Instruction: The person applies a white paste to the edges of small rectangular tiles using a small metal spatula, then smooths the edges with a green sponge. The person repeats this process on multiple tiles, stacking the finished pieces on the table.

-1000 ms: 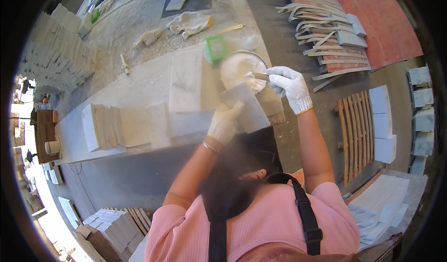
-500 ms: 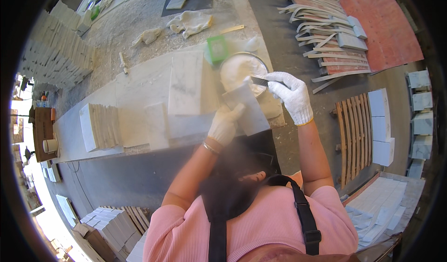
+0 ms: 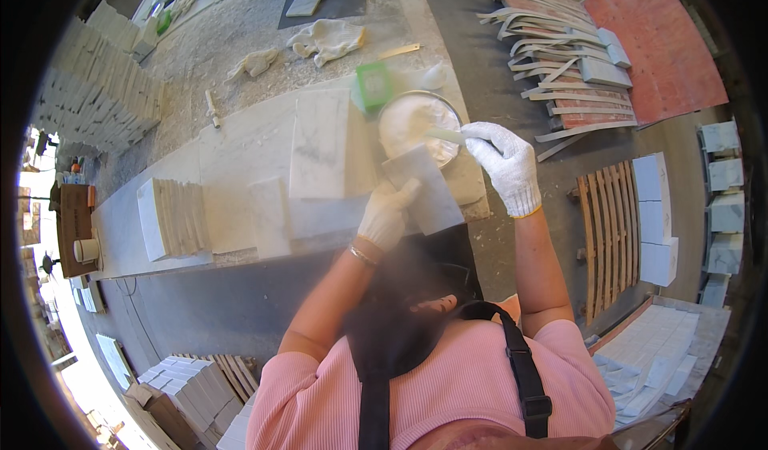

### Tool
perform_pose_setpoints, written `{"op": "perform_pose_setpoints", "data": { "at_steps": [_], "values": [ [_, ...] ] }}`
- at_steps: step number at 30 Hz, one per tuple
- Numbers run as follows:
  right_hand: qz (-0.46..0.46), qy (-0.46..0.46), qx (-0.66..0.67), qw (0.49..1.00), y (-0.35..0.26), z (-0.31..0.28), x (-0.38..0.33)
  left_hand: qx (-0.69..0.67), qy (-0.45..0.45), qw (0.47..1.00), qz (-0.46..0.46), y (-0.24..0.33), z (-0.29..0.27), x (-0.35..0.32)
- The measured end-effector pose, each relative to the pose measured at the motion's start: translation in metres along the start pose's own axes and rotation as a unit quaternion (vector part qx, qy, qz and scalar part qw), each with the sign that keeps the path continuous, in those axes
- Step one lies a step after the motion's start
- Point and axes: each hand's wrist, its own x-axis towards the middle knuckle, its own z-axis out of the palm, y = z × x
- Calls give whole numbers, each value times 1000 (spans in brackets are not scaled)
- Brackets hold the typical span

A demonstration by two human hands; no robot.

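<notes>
- Head view: I watch from afar as the right hand (image 3: 504, 162), right of centre, pinches a flat tool (image 3: 445, 136) between thumb and fingers, its tip over white paste (image 3: 408, 122) in a round bowl (image 3: 450, 101).
- Half a second ago the tool looked dark; now it shows pale, apparently turned or tilted, I cannot tell which.
- The left hand (image 3: 387, 212), near centre, grips a grey tile (image 3: 428, 188) by its left side, thumb across the face. The tile slants, its top corner overlapping the bowl's lower rim; contact is unclear to me.
- The tile has barely moved: I judge the tool is doing the work.
</notes>
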Motion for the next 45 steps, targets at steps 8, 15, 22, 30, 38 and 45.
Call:
{"op": "perform_pose_setpoints", "data": {
  "at_steps": [8,15,22,30,38,45],
  "values": [
    [156,-47,140,977,6,-4,-3,-18,3,1000,8,-3,1,0],
    [179,-64,149,970,15,0,-9,-28,5,1000,-6,-1,1,-3],
    [197,-44,157,967,23,-15,-5,-25,8,1000,-6,-2,0,-4],
    [107,-122,-186,969,32,10,33,143,37,989,19,-10,-12,1],
    [99,-121,-146,977,60,2,121,72,13,997,10,-12,-14,0],
    [162,-250,74,952,112,42,166,64,26,998,2,-7,-10,-3]
  ]
}}
